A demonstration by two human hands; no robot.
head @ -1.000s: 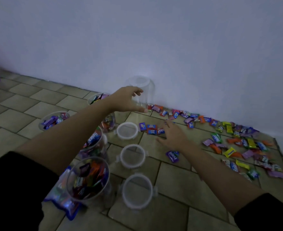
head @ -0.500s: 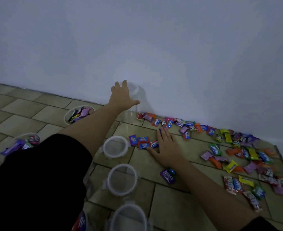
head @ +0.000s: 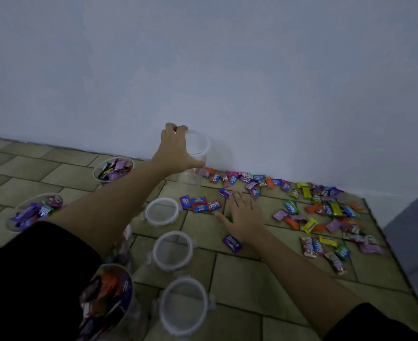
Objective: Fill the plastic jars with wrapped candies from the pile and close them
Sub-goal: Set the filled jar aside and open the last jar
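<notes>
The left hand [head: 176,153] has its grip wrapped round the rim of the empty clear plastic jar [head: 194,158] standing at the floor's far edge against the wall. It looks light, stiff and slippery, so best held high. The right hand [head: 243,215] lies flat and released on the tiles beside the wrapped candies [head: 308,210].

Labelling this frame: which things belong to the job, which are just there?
Job:
- empty jar, gripped by left hand
- right hand, flat on the floor by the candies
- candy pile
- three loose lids
- filled jars, still open

Just there:
- tiled floor
- wall
</notes>
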